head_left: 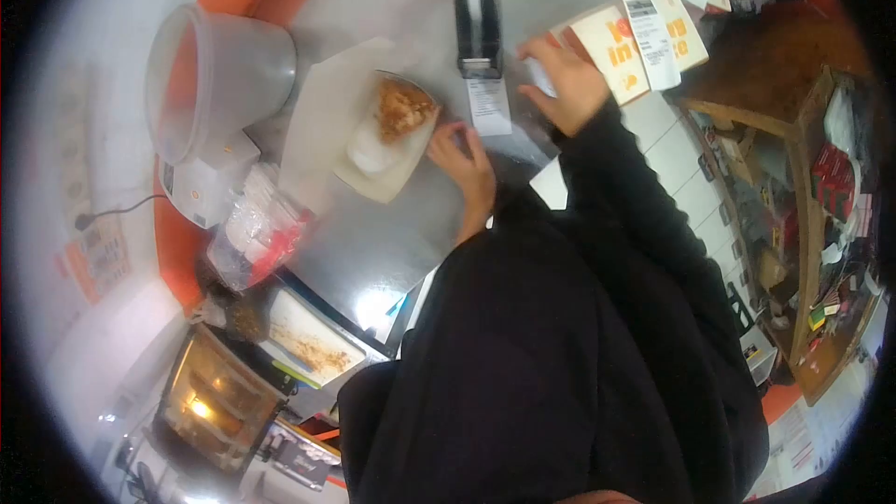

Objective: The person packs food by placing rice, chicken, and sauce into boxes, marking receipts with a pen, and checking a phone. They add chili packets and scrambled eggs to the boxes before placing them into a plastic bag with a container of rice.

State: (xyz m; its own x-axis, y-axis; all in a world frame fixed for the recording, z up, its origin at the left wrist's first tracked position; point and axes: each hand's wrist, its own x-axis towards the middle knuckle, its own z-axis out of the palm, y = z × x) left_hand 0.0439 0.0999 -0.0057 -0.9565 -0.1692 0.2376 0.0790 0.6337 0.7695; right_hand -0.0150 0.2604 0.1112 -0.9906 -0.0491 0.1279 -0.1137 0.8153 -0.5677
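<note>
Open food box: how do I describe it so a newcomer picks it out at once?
Find the grey metal counter. Between the clear plastic tub and the person's left hand sits the open food box. Brown food and a white mound show inside it, unlike the orange-lettered box by the right hand.

- decent gap on the bench (373, 247) between the food tray (411, 166) and black dispenser (479, 28)
- more room just below the tray
- tub (224, 79) and plastic-wrapped pack (250, 235) kinda wall off the left
- printed box (607, 51) blocks the right
</note>
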